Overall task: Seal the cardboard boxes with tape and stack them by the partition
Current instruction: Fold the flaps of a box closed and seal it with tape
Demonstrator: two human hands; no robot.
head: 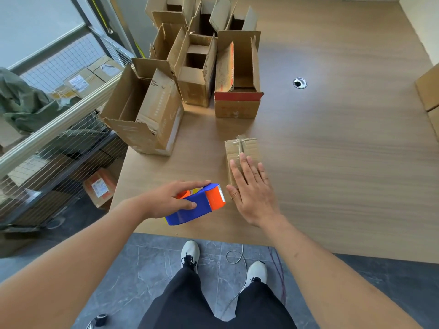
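Observation:
A small closed cardboard box [242, 148] lies on the wooden table [344, 162], with a strip of clear tape along its top seam. My right hand [251, 191] rests flat on its near end, fingers straight. My left hand [173, 198] grips a blue and orange tape dispenser [202, 204] just left of the box, its toothed blade pointing at the box's near edge. Several open cardboard boxes [197, 72] with raised flaps stand in a cluster at the far left of the table.
A metal rail with a wire mesh partition [59, 129] runs along the table's left side, with parcels behind it. A round cable port [299, 83] sits mid-table. More cardboard [430, 91] shows at the right edge. A roll of black tape [101, 319] lies on the floor.

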